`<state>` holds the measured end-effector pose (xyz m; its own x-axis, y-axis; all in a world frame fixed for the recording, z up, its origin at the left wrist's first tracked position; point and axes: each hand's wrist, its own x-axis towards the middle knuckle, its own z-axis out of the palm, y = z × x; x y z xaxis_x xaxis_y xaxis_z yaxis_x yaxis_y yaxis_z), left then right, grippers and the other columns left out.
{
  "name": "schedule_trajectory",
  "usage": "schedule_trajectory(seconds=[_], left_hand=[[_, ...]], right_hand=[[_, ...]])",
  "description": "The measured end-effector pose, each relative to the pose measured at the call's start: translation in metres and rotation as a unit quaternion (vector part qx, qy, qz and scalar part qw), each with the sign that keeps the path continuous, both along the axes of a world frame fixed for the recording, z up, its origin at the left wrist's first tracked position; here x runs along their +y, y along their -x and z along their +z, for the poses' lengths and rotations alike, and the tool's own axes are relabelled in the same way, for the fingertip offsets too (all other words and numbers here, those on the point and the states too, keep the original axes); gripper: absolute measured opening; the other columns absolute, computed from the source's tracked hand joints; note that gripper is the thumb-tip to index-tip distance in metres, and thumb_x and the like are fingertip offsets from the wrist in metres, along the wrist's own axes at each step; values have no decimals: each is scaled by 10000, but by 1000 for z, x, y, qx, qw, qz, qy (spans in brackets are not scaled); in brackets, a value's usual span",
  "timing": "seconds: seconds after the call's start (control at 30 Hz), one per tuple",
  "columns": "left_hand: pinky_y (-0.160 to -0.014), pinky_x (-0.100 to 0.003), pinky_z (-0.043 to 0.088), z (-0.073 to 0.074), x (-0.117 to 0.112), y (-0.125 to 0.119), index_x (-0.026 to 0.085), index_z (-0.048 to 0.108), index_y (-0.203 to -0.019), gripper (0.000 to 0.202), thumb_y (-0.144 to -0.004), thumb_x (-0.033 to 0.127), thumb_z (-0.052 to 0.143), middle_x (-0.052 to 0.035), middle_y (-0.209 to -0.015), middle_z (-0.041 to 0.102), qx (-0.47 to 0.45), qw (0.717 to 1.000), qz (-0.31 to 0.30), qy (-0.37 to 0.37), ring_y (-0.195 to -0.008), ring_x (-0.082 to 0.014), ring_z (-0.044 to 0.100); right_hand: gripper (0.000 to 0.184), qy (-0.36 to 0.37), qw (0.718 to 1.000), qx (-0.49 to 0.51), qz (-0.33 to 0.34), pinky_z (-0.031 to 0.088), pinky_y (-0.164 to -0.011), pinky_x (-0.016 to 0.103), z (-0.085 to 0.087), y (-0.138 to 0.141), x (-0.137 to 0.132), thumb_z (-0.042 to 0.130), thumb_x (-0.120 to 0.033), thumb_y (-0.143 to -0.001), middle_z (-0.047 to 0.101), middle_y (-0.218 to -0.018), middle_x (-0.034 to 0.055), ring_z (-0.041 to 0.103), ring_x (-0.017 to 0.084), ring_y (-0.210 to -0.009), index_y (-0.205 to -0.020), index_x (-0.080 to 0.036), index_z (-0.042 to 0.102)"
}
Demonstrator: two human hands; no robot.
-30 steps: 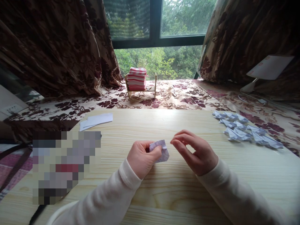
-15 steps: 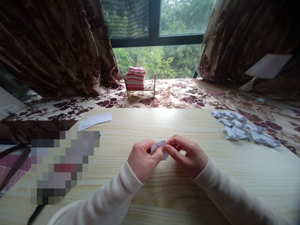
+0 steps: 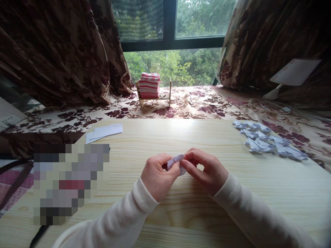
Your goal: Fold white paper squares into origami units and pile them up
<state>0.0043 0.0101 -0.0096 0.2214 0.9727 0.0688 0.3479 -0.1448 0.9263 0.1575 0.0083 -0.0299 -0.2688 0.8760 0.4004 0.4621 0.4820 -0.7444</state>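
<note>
A small folded piece of pale lavender paper (image 3: 174, 159) is held between two bare hands, raised a little above the middle of a light wooden table with wavy grain (image 3: 124, 203). The left hand (image 3: 158, 176) grips it from the left, thumb pressed across the front and fingers curled behind. The right hand (image 3: 210, 173) pinches its right edge between thumb and index finger, the other fingers bent inward. Both wrists come out of cream-white long sleeves (image 3: 248, 203), and the hands nearly meet at the paper, whose lower part is partly hidden by the left thumb.

At the table's far right lies a cluster of white, pointed, folded paper shapes (image 3: 261, 137), set close together in slanting rows. At the far left, flat white paper strips (image 3: 108, 130) overlap. Nearer on the left, an object blurred into coloured squares (image 3: 71, 184) cannot be made out.

Beyond the table, a ledge covered in cream cloth with burgundy flowers (image 3: 199, 101) bears a small wooden rack (image 3: 165, 98) with a stack of pink-and-white striped cloths (image 3: 149, 85). A white desk lamp (image 3: 296, 72) stands at the right, before a dark floral curtain (image 3: 263, 41). Green trees fill the dark-framed window (image 3: 169, 43).
</note>
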Motion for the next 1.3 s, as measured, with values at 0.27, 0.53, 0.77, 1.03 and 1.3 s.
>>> schedule_trajectory(seconds=[0.27,0.53,0.77,1.03,1.3], left_hand=[[-411,-196,231,1,1,-1,141,484,-490,240,-704,240,530,50,-469,345,-27,999,1,39,-454,-58,301],[-403,-181,257,2,0,-2,131,521,-475,237,-690,215,576,55,-452,370,-78,995,-8,59,-442,-50,314],[-624,-227,478,-2,4,1,103,713,-708,187,-695,281,657,-33,-634,676,-180,975,-22,132,-633,-141,595],[-761,-271,496,-1,6,5,121,733,-795,254,-764,348,624,-64,-781,733,-224,965,-72,119,-798,-200,656],[-650,-257,486,-1,3,-1,111,714,-710,170,-708,242,605,-48,-656,691,-164,981,-26,100,-693,-181,628]], right_hand=[[214,-43,999,-13,5,407,-578,271,0,-2,2,405,-194,-874,530,-665,46,495,143,-619,-727,-145,553],[212,11,1000,0,-9,384,-519,254,2,-2,1,477,-279,-828,505,-608,14,456,121,-547,-661,-161,535],[257,102,991,87,-12,395,-507,247,4,0,1,465,-353,-820,500,-589,13,464,122,-547,-682,-148,536],[263,101,986,126,-47,374,-467,226,5,-1,3,516,-366,-795,481,-547,-12,449,102,-498,-663,-142,559],[223,129,980,151,-16,434,-520,238,2,0,2,558,-360,-771,563,-611,11,511,119,-558,-715,-146,591]])
